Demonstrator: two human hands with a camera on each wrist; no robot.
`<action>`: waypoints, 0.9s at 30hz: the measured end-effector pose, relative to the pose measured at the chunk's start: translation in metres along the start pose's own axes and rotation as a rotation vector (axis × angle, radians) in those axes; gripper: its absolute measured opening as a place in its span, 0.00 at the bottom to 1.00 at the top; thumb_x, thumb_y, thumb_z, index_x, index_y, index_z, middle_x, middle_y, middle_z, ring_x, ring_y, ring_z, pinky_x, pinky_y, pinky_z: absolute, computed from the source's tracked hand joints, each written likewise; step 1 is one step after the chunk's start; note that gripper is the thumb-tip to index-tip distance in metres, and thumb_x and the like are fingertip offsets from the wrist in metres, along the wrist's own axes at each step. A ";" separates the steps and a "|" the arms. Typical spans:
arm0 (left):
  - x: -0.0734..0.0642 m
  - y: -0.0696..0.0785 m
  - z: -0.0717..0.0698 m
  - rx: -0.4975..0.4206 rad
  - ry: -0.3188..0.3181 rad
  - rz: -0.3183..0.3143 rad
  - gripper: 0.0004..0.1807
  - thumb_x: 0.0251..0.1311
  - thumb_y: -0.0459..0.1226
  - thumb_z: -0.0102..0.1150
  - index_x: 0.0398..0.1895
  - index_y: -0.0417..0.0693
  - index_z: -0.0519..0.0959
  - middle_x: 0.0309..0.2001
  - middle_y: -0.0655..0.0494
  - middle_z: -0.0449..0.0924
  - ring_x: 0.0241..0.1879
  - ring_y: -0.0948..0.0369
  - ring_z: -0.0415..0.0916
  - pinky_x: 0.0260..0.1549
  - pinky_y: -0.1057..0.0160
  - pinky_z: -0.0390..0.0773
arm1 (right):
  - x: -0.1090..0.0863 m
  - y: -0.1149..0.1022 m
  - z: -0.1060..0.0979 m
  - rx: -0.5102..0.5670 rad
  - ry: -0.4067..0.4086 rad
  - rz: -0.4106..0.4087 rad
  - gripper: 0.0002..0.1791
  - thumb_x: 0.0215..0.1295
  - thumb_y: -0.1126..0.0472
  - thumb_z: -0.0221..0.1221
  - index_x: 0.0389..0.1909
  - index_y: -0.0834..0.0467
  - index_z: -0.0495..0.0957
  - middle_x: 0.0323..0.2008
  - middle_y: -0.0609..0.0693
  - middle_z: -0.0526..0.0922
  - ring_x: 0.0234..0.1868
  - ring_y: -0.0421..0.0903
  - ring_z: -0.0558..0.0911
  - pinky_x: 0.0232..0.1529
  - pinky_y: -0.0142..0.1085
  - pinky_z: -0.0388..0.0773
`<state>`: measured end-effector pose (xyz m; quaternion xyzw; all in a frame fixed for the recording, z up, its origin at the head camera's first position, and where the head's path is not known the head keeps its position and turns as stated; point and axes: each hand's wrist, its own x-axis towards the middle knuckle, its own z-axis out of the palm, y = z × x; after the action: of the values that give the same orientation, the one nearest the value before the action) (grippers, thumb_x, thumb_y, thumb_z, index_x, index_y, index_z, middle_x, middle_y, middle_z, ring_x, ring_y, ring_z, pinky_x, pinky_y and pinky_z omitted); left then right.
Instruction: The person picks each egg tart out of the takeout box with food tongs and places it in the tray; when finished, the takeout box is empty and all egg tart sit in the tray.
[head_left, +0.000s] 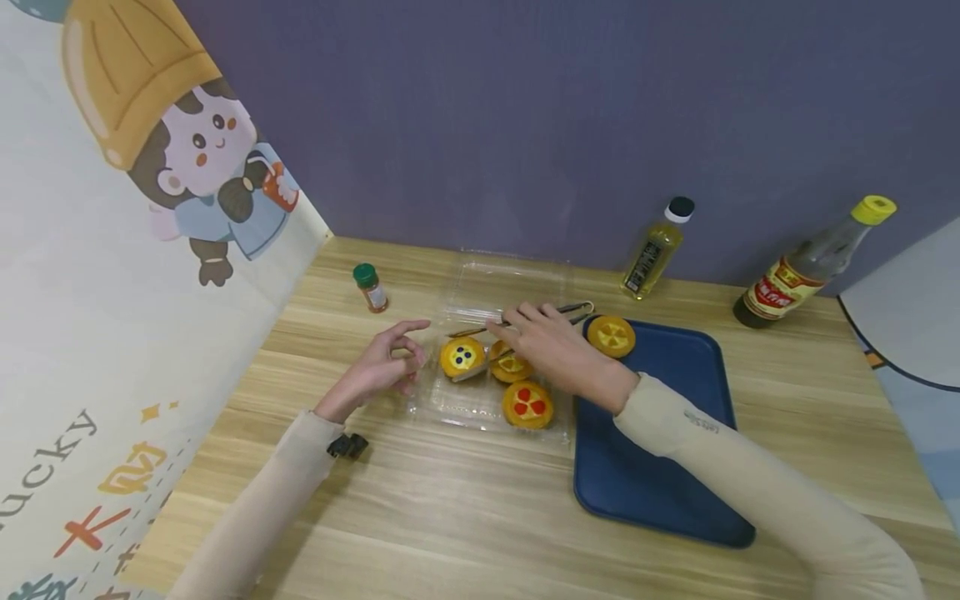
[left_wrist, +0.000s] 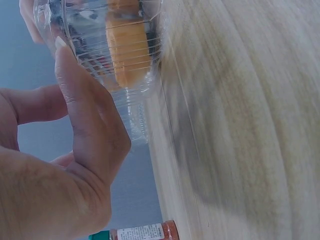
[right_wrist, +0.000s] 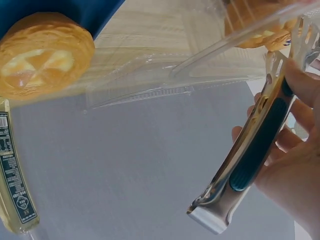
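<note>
My right hand (head_left: 551,346) holds metal tongs (right_wrist: 255,140) with dark green grips over the clear plastic container (head_left: 472,410). The tong arms reach to both sides of a tart with blue dots (head_left: 462,355); whether they squeeze it I cannot tell. Beside that tart lie a yellow-patterned tart (head_left: 512,365), partly hidden by my hand, and a tart with red pieces (head_left: 528,405) near the container's front right corner. My left hand (head_left: 382,367), fingers bent, is at the container's left edge. In the left wrist view a fingertip meets the rim; a pinch is unclear.
A blue tray (head_left: 652,492) lies on the right, with another yellow-patterned tart (head_left: 611,336) at its far left corner. Behind stand an oil bottle (head_left: 651,258) and a yellow-capped sauce bottle (head_left: 795,279). A green-capped spice jar (head_left: 371,289) is at the left. The container's lid (head_left: 510,279) lies open towards the wall.
</note>
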<state>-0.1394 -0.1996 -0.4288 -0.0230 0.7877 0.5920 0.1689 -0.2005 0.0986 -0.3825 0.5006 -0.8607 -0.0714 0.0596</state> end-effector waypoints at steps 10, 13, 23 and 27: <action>-0.002 0.001 -0.001 -0.002 0.007 0.000 0.39 0.68 0.24 0.53 0.82 0.49 0.58 0.51 0.39 0.74 0.30 0.57 0.78 0.24 0.60 0.89 | -0.003 -0.002 -0.003 0.036 -0.032 0.002 0.36 0.70 0.56 0.67 0.78 0.50 0.67 0.62 0.53 0.77 0.62 0.53 0.77 0.61 0.51 0.80; -0.001 -0.001 0.000 0.005 0.005 0.005 0.40 0.68 0.24 0.53 0.82 0.48 0.58 0.52 0.38 0.74 0.30 0.58 0.78 0.24 0.60 0.89 | -0.003 -0.001 -0.003 0.046 -0.039 0.000 0.36 0.70 0.56 0.67 0.77 0.50 0.68 0.61 0.53 0.77 0.61 0.53 0.77 0.60 0.51 0.80; -0.002 -0.001 0.001 -0.002 0.005 0.011 0.40 0.67 0.24 0.54 0.82 0.47 0.57 0.50 0.41 0.74 0.30 0.59 0.78 0.24 0.60 0.89 | 0.002 -0.005 0.001 0.061 -0.068 0.002 0.34 0.73 0.55 0.64 0.77 0.50 0.68 0.62 0.54 0.77 0.63 0.53 0.77 0.61 0.52 0.81; -0.002 0.000 0.000 0.002 0.008 0.009 0.40 0.67 0.24 0.53 0.82 0.48 0.58 0.50 0.41 0.75 0.30 0.58 0.78 0.24 0.60 0.89 | 0.003 -0.006 0.003 0.073 -0.072 0.010 0.33 0.73 0.55 0.64 0.78 0.49 0.67 0.64 0.54 0.76 0.66 0.54 0.75 0.65 0.53 0.80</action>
<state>-0.1377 -0.1995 -0.4287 -0.0214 0.7890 0.5919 0.1630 -0.1975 0.0934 -0.3862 0.4951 -0.8669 -0.0577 0.0104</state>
